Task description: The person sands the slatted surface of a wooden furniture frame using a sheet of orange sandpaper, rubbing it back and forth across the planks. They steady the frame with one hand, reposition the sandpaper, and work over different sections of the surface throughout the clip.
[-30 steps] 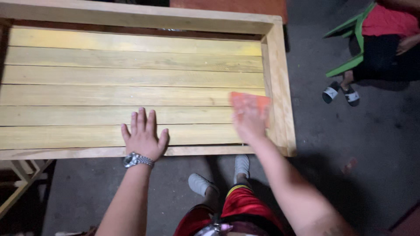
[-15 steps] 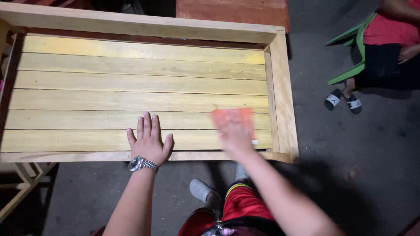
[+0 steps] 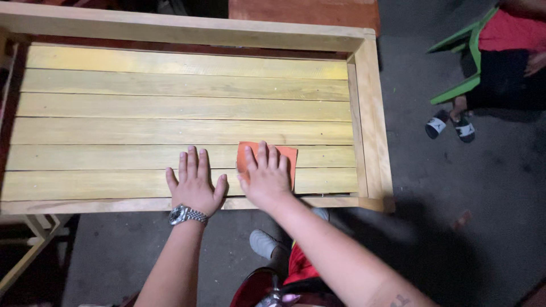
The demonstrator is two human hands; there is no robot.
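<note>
A slatted wooden panel (image 3: 170, 108) of yellowish planks sits inside a pale wooden frame (image 3: 372, 119). My left hand (image 3: 194, 183), with a metal wristwatch, lies flat with fingers spread on the nearest plank by the front rail. My right hand (image 3: 265, 175) presses flat on an orange sheet of sandpaper (image 3: 288, 154) laid over the two nearest planks, just right of my left hand. Most of the sheet is hidden under the palm.
A seated person (image 3: 506, 62) in a red top and black shorts is on a green plastic chair (image 3: 460, 85) at the upper right, feet in sandals on the grey floor. A reddish wooden piece (image 3: 307, 11) lies beyond the frame. My shoes show below.
My right hand with the orange sandpaper has slid left along the near planks, from beside the frame's right rail to next to my left hand. The left hand stayed flat.
</note>
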